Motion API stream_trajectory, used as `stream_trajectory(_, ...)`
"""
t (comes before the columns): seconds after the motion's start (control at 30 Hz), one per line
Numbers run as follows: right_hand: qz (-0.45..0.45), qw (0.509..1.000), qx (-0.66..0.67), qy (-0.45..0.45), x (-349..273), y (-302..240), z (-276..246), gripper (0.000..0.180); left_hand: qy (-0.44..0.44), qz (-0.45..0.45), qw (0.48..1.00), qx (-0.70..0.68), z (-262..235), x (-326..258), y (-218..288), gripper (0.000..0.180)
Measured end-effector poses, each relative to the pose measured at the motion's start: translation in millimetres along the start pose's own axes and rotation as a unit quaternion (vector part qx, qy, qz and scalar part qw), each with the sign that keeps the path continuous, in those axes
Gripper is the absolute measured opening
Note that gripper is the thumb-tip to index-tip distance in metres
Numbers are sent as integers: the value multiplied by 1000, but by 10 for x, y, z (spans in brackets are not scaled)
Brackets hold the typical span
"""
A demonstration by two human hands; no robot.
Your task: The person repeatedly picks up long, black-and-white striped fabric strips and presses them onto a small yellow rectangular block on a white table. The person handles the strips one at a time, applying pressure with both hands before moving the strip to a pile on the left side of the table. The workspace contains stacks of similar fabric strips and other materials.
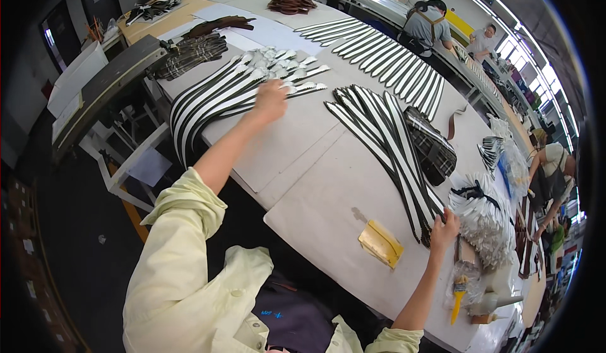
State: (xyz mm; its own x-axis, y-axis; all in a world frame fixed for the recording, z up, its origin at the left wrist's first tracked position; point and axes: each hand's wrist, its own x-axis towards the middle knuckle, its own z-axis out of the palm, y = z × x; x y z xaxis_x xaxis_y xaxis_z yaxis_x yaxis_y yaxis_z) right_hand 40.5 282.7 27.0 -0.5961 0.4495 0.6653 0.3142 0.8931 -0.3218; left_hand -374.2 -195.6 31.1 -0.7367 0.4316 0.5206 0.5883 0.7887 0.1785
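Long white strips with black edges (211,94) lie bundled at the left, their near lengths hanging over the table edge and their far ends fanned out in pale, shiny tips. My left hand (270,102) reaches in among those tips with bent fingers, closed at one strip; its fingertips are partly hidden. A second, crossed pile of similar strips (385,144) lies right of the middle. At that pile's near end, my right hand (445,228) pinches a strip end between thumb and fingers. Beside this pile rests a dark plaid bundle (432,144).
A yellow block (380,244) lies near the front edge. At the right are a white tied bundle (483,217), a yellow-handled brush (458,296) and a bottle (495,302). Strips in rows (404,69) and brown pieces (290,2) lie farther back. Other people work beyond.
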Motion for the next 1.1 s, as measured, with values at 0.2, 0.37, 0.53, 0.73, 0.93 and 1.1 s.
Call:
stream_trajectory(0.2,92,988,111,-53,-746,-510,-601,17,22,-306,940,147,-524,-478,-1520,43)
stream_trajectory(0.37,161,972,138,-104,-1240,-964,-759,16,-32,-314,947,60,-644,-603,-1788,45)
stream_trajectory(0.53,114,985,117,-51,-1366,-1084,-762,13,138,-203,966,76,-673,-667,-1609,16)
stream_trajectory(0.73,94,985,127,-72,-1449,-1006,-829,18,330,-215,909,-135,-1108,-1276,-1153,20)
stream_trajectory(0.93,88,975,190,-76,-1433,-1373,-699,19,351,-227,874,-248,-1728,-2379,-299,22)
stream_trajectory(1.1,148,810,482,-299,-1341,-2239,-515,42,-12,3,942,-334,-2218,-2367,1065,17)
